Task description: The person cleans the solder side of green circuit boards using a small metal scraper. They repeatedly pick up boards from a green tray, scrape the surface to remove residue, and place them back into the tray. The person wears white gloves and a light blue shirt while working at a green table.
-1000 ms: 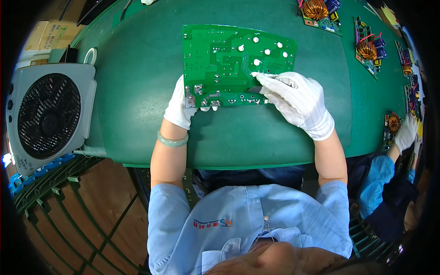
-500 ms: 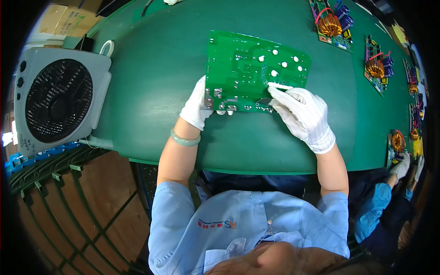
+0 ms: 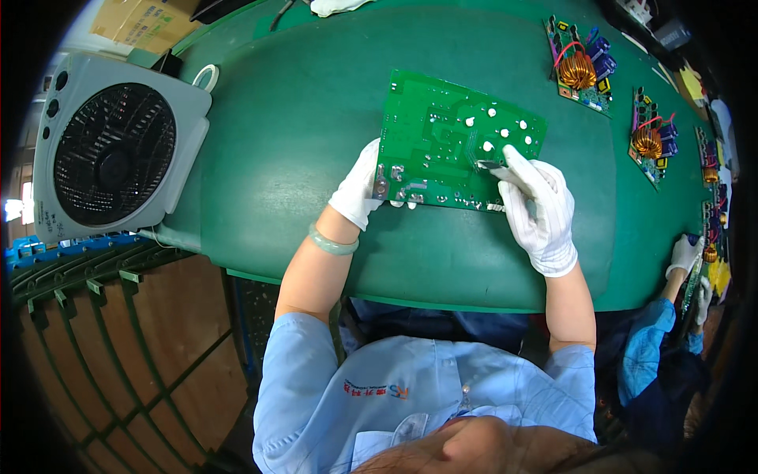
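Observation:
A green circuit board [image 3: 442, 150] is held up over the table, its solder side facing me, dotted with several white blobs. My left hand [image 3: 359, 186], white-gloved, grips the board's left edge; its thumb and most fingers are hidden behind it, with fingertips showing under the lower edge. My white-gloved right hand [image 3: 541, 205] is closed round a slim tool with a dark flat tip [image 3: 491, 165]. That tip lies at the board's surface, right of the middle, just below the white blobs. The tool's exact kind is hard to make out.
A grey box fan [image 3: 114, 154] stands at the left. On the green table [image 3: 284, 142], several boards with copper coils line the right side, the nearest being one circuit board [image 3: 580, 71]. At far right, a co-worker's gloved hand [image 3: 685, 254] holds a board.
The tool tip has moved up from near the board's lower edge toward the white blobs. In the picture, board and left hand sit slightly further right and lower. The co-worker's board is now lifted and tilted.

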Available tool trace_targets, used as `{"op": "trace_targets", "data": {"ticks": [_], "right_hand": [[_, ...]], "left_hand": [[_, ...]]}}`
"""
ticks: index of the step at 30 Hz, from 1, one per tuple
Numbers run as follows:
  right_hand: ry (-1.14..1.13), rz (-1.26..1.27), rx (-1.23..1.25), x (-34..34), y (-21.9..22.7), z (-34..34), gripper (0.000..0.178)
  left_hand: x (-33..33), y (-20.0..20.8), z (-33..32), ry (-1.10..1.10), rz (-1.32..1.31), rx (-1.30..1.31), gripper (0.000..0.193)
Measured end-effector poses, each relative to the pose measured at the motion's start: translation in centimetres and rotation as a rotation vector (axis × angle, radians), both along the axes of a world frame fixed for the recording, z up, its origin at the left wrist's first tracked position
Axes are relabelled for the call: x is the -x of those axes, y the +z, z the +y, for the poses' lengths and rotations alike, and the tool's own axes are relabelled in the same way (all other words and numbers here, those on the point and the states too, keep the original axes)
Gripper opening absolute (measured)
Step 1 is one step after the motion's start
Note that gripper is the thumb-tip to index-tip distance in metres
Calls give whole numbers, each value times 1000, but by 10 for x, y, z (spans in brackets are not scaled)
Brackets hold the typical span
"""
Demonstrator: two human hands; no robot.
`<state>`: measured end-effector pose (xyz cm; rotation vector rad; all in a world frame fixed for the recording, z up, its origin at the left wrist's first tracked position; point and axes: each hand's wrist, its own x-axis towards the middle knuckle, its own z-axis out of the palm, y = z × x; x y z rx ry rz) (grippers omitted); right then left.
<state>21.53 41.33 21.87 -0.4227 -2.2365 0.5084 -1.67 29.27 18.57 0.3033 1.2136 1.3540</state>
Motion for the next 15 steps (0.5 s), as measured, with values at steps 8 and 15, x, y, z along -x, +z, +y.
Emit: {"op": "trace_targets", "data": {"ticks": [8,15], "right_hand": [[60,96,-81,26,51,7,42],[50,57,-81,39,68,23,34]], "left_hand": [[-2,-11,4,35,-30,-42,35],[0,-13,6,3,-77,-97,31]]}}
